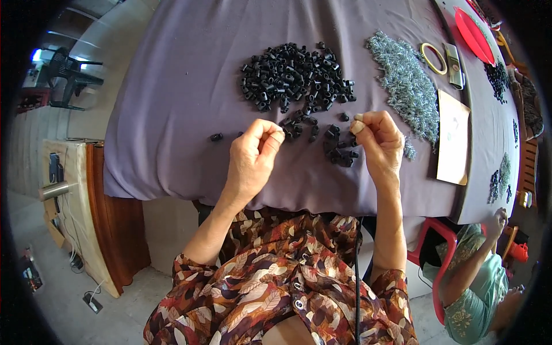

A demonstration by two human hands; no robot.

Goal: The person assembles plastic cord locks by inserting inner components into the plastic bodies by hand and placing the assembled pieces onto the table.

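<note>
My left hand (253,154) is raised over the near part of the cloth, its thumb and forefinger pinched together. Whatever it may hold is too small to make out. To the right, my right hand (379,141) also pinches with thumb and fingertips, and its contents cannot be told. Between the hands lie loose short black tube-shaped pieces (296,123), with a small cluster (339,152) beside my right fingertips. Just beyond them is a large heap of the same black pieces (290,75). A pile of small shiny silvery pieces (405,86) spreads to the right of my right hand.
A purple-grey cloth (190,98) covers the table. On the right are a tape roll (433,59), a flat cardboard piece (453,138) and a red tray (472,34). Another person (477,276) sits by a red chair (440,253) at lower right. A wooden cabinet (109,213) stands left.
</note>
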